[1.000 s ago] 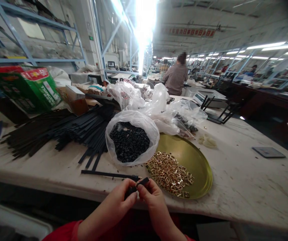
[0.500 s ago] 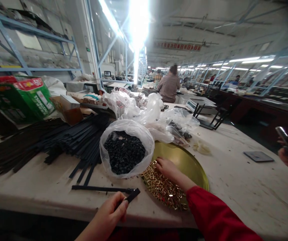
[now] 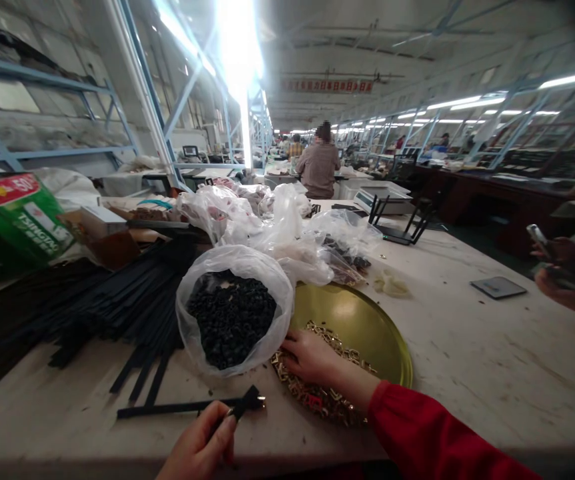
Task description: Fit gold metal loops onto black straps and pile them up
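Observation:
My left hand (image 3: 206, 440) pinches a black strap (image 3: 245, 402) near the table's front edge. Another black strap (image 3: 167, 408) lies on the table just beyond it. My right hand (image 3: 310, 357) rests over gold metal buckles (image 3: 337, 400) at the left of a round gold tray (image 3: 392, 327); its fingertips are bent down and what they touch is hidden. Directly left of the tray stands an open white plastic bag (image 3: 287, 293) filled with small black pieces (image 3: 235, 320). A bundle of long black straps (image 3: 132, 293) lies left of the bag.
Clear plastic bags (image 3: 277, 220) are heaped behind the tray. A black router-like device (image 3: 401, 230) and a flat grey square (image 3: 497, 287) lie on the right. At the right edge a person's hands (image 3: 562, 283) hold a phone. A green box (image 3: 17, 227) stands at left.
The view has turned to the right. My right hand has moved toward the tray's left edge, close to the bag. My left hand still holds the strap.

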A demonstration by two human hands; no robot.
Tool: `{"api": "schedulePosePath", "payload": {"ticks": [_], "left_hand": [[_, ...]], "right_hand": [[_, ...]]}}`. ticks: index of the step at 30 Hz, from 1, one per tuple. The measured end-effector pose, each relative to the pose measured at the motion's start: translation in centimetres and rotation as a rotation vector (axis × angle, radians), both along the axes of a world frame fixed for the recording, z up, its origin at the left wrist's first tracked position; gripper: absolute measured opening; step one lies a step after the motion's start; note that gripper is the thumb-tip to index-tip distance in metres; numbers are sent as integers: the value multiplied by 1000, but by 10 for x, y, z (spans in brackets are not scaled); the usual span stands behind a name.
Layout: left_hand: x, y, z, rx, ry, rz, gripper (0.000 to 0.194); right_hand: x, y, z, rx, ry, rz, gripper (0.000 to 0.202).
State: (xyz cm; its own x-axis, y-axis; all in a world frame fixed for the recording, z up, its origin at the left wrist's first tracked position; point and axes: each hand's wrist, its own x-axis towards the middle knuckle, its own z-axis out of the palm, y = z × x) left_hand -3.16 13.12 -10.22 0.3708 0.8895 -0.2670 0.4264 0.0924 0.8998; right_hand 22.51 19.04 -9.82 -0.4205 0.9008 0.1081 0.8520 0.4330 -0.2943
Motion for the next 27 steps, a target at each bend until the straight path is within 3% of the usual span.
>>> {"api": "schedulePosePath", "payload": {"ticks": [5,9,13,16,19,23,27], "left_hand": [[8,10,14,103,95,-11,41],[46,39,31,381,167,-54,27],[79,78,37,382,225,-93,18],[78,104,45,342,243,-23,22],[64,120,64,346,223,67,29],[57,120,86,303,86,177,32],[60,113,92,255,17,205,32]], "right_hand": [[18,-5,2,15,-61,-62,26],[12,23,0,23,-96,-128,25],[4,52,5,47,-88,-146,27],[11,68,6,51,-67,-172,27],[24,82,1,24,-61,-255,28],[30,103,-9,3,-56,-347,29],[20,111,-14,9,-28,-301,30]]}}
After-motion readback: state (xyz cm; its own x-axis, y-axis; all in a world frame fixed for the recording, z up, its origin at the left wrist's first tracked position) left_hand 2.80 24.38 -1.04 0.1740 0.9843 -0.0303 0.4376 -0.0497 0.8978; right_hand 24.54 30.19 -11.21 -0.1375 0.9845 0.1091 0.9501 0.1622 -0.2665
